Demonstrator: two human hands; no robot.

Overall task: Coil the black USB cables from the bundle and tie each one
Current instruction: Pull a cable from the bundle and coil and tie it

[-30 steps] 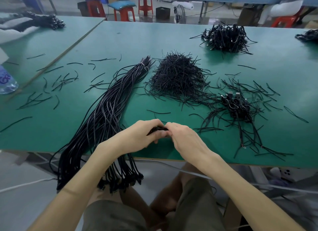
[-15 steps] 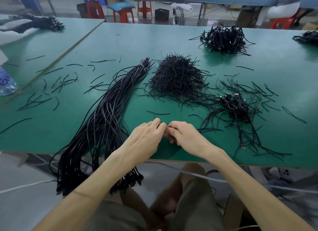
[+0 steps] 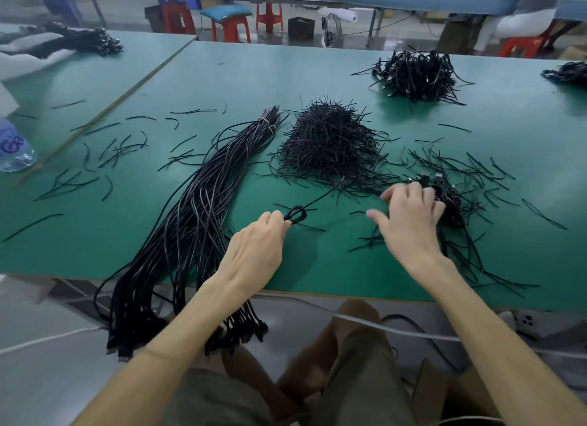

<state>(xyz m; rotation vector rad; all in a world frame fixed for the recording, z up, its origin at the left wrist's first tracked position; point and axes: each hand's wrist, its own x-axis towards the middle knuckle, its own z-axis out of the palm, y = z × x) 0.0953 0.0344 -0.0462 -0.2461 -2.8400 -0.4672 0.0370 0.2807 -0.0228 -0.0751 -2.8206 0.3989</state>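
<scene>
- Coil (image 3: 296, 215) of black USB cable sits pinched in your left hand (image 3: 254, 254), just above the green tabletop (image 3: 317, 266) near its front edge. That grip is narrow, with thumb and fingertips closed on the coil's near side.
- One loose tail of the coil runs up and to the right, toward the heap of short black ties (image 3: 330, 139).
- Your right hand (image 3: 409, 219) is apart from the coil, off to its right. Its grip is wide, fingers spread and holding nothing.
- That hand is blurred. Its fingertips reach the edge of the small pile of coiled cables (image 3: 454, 203), but you cannot tell whether they touch it.
- The bundle (image 3: 197, 216) of long black cables lies just left of your left hand. Pale bands tie it near its far end, and its near ends hang over the tabletop's edge.
- Loose ties (image 3: 95, 158) lie scattered at the far left near a water bottle (image 3: 14, 149).
- A second black heap (image 3: 419, 76) sits further back on the right.
</scene>
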